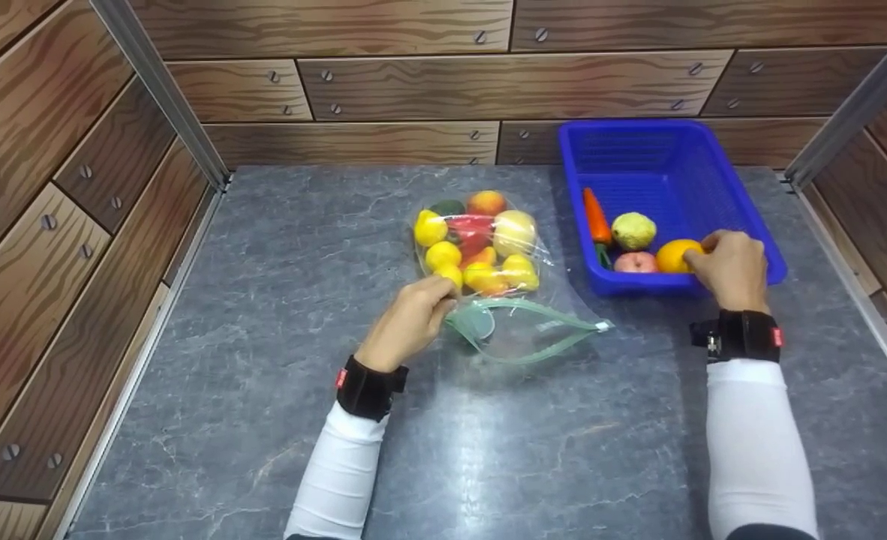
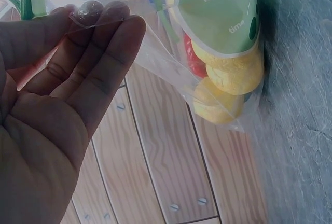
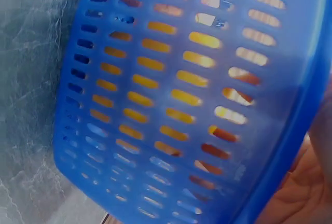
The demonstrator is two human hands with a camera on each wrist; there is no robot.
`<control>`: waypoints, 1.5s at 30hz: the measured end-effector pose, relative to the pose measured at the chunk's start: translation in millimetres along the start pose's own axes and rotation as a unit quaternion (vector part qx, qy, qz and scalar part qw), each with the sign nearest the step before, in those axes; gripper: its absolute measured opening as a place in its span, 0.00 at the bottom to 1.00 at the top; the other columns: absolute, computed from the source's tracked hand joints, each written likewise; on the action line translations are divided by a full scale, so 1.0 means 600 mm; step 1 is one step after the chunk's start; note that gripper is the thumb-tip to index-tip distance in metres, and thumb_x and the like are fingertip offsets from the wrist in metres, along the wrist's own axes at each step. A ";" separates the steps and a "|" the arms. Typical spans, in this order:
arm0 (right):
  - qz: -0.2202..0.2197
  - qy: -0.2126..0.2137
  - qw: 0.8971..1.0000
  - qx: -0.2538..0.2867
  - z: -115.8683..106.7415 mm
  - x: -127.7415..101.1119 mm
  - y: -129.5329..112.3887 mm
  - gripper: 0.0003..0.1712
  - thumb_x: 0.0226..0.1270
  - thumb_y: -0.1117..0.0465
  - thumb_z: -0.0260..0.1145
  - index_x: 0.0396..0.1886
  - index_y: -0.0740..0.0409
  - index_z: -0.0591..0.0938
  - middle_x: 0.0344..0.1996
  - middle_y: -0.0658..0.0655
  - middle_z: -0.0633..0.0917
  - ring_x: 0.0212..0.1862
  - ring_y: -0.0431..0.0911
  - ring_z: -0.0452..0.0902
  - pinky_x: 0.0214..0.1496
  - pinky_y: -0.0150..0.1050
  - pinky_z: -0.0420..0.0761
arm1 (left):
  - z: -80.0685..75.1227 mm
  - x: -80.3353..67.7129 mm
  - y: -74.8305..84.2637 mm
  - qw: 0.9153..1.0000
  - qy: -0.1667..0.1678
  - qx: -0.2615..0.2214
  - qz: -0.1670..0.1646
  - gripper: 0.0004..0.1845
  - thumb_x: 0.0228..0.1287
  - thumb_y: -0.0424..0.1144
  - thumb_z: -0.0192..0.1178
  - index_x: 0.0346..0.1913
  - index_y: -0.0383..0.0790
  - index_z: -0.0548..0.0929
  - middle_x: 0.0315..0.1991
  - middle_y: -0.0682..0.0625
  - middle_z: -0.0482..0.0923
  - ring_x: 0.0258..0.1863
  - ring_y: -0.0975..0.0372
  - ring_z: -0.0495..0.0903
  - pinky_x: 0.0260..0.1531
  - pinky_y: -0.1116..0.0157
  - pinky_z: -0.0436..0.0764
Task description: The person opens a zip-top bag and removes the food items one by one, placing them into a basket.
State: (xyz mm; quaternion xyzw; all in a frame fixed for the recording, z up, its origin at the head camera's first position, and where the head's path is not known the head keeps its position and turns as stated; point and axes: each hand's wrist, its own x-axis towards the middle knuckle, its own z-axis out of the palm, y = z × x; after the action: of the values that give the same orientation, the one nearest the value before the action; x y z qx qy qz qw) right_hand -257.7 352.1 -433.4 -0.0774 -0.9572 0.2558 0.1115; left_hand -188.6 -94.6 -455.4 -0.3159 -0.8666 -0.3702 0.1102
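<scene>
My left hand [image 1: 410, 319] pinches the left corner of a clear zip bag [image 1: 556, 309], whose green-edged mouth [image 1: 530, 358] gapes toward me. Inside the bag lie several lemons [image 1: 430, 227], a red pepper [image 1: 473, 231], a peach [image 1: 486, 202] and other fruit. The left wrist view shows the thumb and fingertips meeting on the clear film [image 2: 150, 53]. My right hand [image 1: 736, 266] reaches over the near rim of a blue basket [image 1: 744, 180] and grips an orange [image 1: 675, 256] by its right side. Through the basket slots, the orange [image 3: 142, 81] shows in the right wrist view.
Left of the orange in the basket are a pink fruit [image 1: 635, 262], a knobbly green-yellow fruit [image 1: 633, 231] and a red chili pepper [image 1: 595, 217]. Wood-patterned panels [image 1: 406, 90] wall the grey marbled table [image 1: 263, 360] at the back and sides.
</scene>
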 end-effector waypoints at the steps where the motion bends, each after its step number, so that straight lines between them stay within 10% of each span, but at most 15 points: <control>1: -0.002 0.009 1.000 0.003 0.000 -0.002 -0.002 0.21 0.64 0.60 0.65 0.45 0.78 0.84 0.44 0.78 0.84 0.49 0.75 0.77 0.53 0.67 0.76 | 0.000 0.000 0.000 1.000 0.000 -0.001 0.000 0.02 0.72 0.27 0.61 0.41 0.35 0.83 0.39 0.46 0.83 0.40 0.56 0.83 0.44 0.64 0.85; 9: -0.068 0.145 0.985 0.068 -0.010 -0.028 -0.052 0.15 0.63 0.65 0.65 0.41 0.74 0.87 0.36 0.73 0.87 0.39 0.66 0.81 0.44 0.47 0.76 | -0.001 -0.001 0.000 1.000 0.002 -0.004 -0.002 0.02 0.72 0.27 0.61 0.41 0.35 0.83 0.39 0.46 0.83 0.41 0.56 0.83 0.44 0.63 0.85; 14: -0.128 0.214 0.959 0.135 -0.018 -0.061 -0.101 0.10 0.60 0.70 0.66 0.38 0.72 0.89 0.35 0.69 0.89 0.33 0.34 0.79 0.40 0.18 0.68 | -0.001 0.000 0.000 1.000 -0.004 -0.005 -0.008 0.02 0.72 0.27 0.61 0.41 0.34 0.83 0.39 0.46 0.83 0.41 0.56 0.83 0.44 0.64 0.85; 19: -0.202 0.221 0.934 0.194 -0.019 -0.101 -0.146 0.09 0.58 0.76 0.68 0.38 0.71 0.89 0.37 0.66 0.90 0.39 0.17 0.73 0.47 0.15 0.73 | -0.001 -0.001 0.001 1.000 -0.003 -0.006 -0.009 0.02 0.72 0.27 0.61 0.41 0.34 0.83 0.39 0.46 0.83 0.40 0.56 0.83 0.43 0.65 0.85; 35: -0.394 0.040 0.889 0.228 0.008 -0.192 -0.219 0.15 0.54 0.81 0.71 0.41 0.64 0.90 0.39 0.57 0.91 0.41 0.49 0.85 0.56 0.23 0.76 | 0.002 -0.002 -0.001 1.000 0.005 -0.006 0.000 0.02 0.72 0.27 0.61 0.41 0.35 0.83 0.39 0.47 0.84 0.41 0.57 0.83 0.44 0.64 0.85; 45: -0.451 -0.081 0.856 0.238 0.029 -0.207 -0.237 0.14 0.55 0.81 0.69 0.39 0.64 0.89 0.37 0.56 0.91 0.37 0.49 0.86 0.50 0.22 0.81 | 0.000 -0.002 0.000 1.000 0.004 -0.009 -0.001 0.02 0.72 0.27 0.61 0.41 0.35 0.83 0.38 0.47 0.83 0.39 0.58 0.83 0.42 0.64 0.85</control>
State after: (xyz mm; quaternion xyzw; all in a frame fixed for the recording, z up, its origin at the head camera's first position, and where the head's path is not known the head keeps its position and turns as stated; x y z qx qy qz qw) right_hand -155.2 196.3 -397.7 0.4128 -0.8028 0.4027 0.1515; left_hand -187.8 -95.5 -455.9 -0.3143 -0.8630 -0.3798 0.1103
